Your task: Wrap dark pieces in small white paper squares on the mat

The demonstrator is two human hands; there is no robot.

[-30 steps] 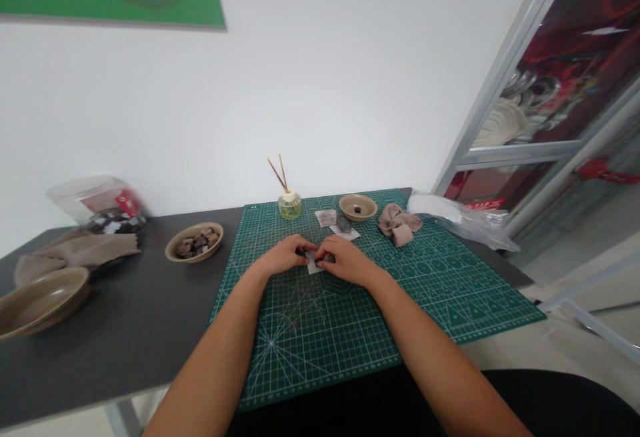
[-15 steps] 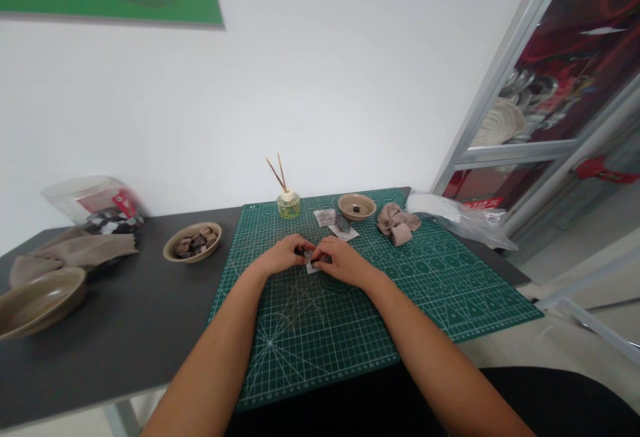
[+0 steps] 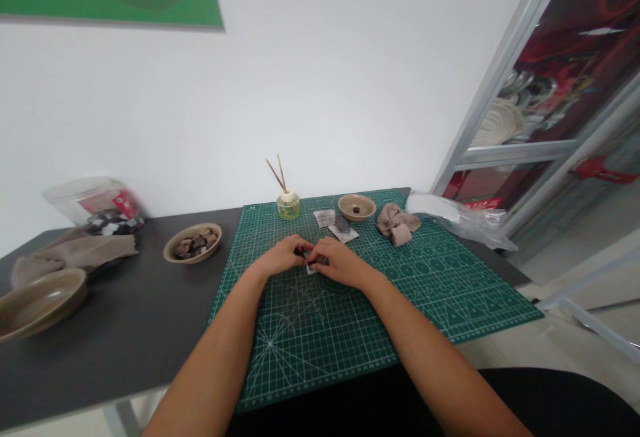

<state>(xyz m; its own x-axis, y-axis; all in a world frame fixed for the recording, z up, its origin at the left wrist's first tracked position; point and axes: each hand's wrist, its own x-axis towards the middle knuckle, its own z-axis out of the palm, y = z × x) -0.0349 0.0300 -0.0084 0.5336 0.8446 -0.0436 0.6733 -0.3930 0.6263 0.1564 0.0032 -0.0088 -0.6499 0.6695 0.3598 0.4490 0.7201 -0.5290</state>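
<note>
Left hand [image 3: 283,255]: one, palm down over the green cutting mat [image 3: 350,317], fingers bent, thumb and fingertips closed on a small dark piece [image 3: 299,251]; the piece is mostly covered.

Right hand [image 3: 340,261]: one, just beside the left, fingers curled and pinching a second dark piece [image 3: 320,261], its shape largely hidden by the fingers.

White slip [image 3: 311,269]: one, small, under the fingertips on the mat, partly covered. Whether the dark pieces touch each other cannot be told.

Printed paper squares: one [image 3: 325,217] lying flat beyond the hands; another [image 3: 349,236] beside it, bearing a flat dark grey oval [image 3: 343,224].

Shallow tan bowl [image 3: 357,217]: one, beyond the squares, holding a single small dark lump [image 3: 356,209].

Reed diffuser [image 3: 289,206]: one, glass, yellow-green contents, two sticks, near the mat's far edge.

Brown cloth [image 3: 395,220]: one, crumpled, on the mat right of the shallow bowl; clear plastic bag [image 3: 460,217] beyond it, at the table's far right.

Left portion of the dark table [image 3: 145,317]: oval bowl [image 3: 175,255] of brown and dark chunks [image 3: 197,243]; clear plastic tub [image 3: 75,195] with red label; second brown cloth [image 3: 90,251], draped; larger tan bowl [image 3: 45,300], cut by the view's edge.
</note>
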